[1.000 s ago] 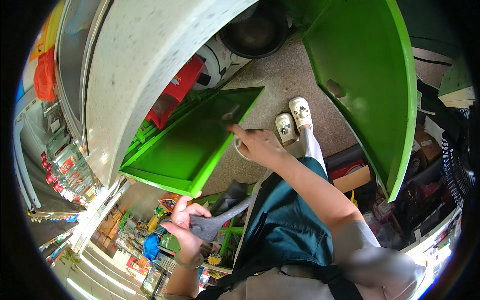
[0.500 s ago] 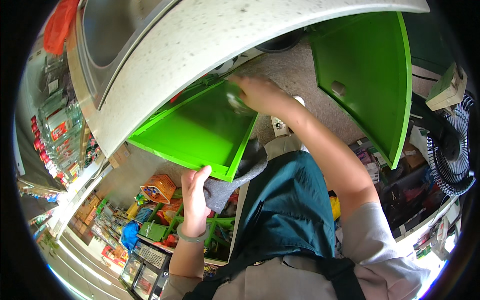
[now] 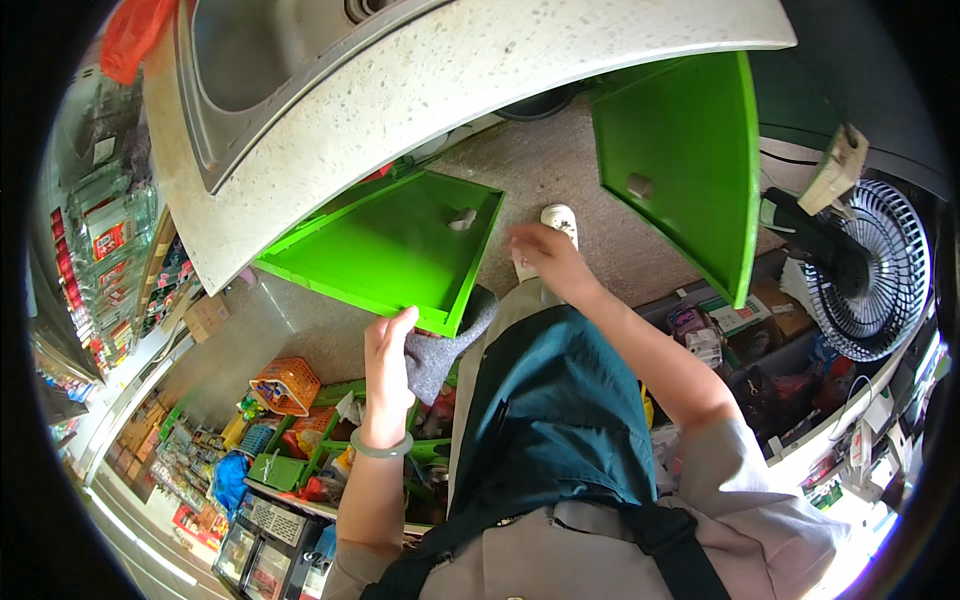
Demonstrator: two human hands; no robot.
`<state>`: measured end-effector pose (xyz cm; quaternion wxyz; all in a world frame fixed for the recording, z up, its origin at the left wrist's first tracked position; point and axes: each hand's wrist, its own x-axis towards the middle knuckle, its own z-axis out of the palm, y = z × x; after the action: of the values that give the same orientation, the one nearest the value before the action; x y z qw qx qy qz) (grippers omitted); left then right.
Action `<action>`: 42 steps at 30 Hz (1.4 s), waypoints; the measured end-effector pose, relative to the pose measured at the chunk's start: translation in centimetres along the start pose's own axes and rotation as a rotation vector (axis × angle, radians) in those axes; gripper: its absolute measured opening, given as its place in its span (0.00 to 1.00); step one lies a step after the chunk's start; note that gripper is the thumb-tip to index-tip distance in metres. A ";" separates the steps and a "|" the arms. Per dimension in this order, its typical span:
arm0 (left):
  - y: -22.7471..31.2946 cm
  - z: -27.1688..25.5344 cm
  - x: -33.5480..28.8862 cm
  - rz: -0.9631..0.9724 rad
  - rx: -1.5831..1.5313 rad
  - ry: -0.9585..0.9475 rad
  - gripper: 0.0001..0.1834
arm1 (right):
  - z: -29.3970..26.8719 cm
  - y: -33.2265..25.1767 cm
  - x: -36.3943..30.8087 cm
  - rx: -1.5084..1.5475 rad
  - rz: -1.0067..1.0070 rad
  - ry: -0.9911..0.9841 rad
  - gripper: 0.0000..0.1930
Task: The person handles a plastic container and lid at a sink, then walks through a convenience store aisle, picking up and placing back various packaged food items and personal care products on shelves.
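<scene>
My left hand (image 3: pixel 385 360) grips the near edge of a green cabinet door (image 3: pixel 380 255), its thumb lying over the rim. Beside that hand, a grey cloth (image 3: pixel 440 365) hangs below the door's corner; whether my fingers hold it too is hidden. A small grey catch (image 3: pixel 462 219) sits on the inner face of this door. My right hand (image 3: pixel 550 258) is just past the door's right edge, apart from it and above my white shoe (image 3: pixel 560 218). Its fingers are loosely bent and parted, slightly blurred, with nothing visible in them.
A second green door (image 3: pixel 685 170) stands open on the right. Overhead, a speckled countertop (image 3: pixel 420 110) holds a metal sink (image 3: pixel 245 60). A fan (image 3: pixel 870 270) stands far right. Bottles (image 3: pixel 110 230) line the left; an orange basket (image 3: pixel 285 385) and cluttered bins (image 3: pixel 320 445) lie lower left.
My right hand has moved from over the left door's inner corner to the right, off the door, uncovering the catch. My left hand keeps its grip. The whole view has shifted a little.
</scene>
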<state>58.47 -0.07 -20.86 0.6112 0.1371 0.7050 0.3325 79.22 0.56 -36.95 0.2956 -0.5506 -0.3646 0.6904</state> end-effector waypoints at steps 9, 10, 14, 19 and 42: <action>3.1 2.4 2.6 -0.049 0.154 -0.149 0.15 | -11.9 1.0 -13.6 0.095 0.255 0.753 0.28; 3.6 2.5 3.0 -0.033 0.212 -0.223 0.15 | -12.9 2.0 -13.8 -0.052 0.112 0.773 0.27; 4.9 4.8 3.5 0.090 0.145 -0.247 0.15 | -11.7 -6.3 -13.7 -0.335 -0.220 0.672 0.25; 8.2 6.8 4.6 0.148 0.076 -0.216 0.22 | -8.8 -10.1 -13.3 -0.686 -0.280 0.442 0.24; 0.6 -4.6 -16.5 0.155 -0.135 0.141 0.11 | 0.9 -16.7 7.2 -0.608 0.132 -0.104 0.23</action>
<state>57.47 -10.92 -7.57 0.5405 0.1259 0.7095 0.4343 76.89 15.59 -26.87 0.0530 -0.6002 -0.5324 0.5945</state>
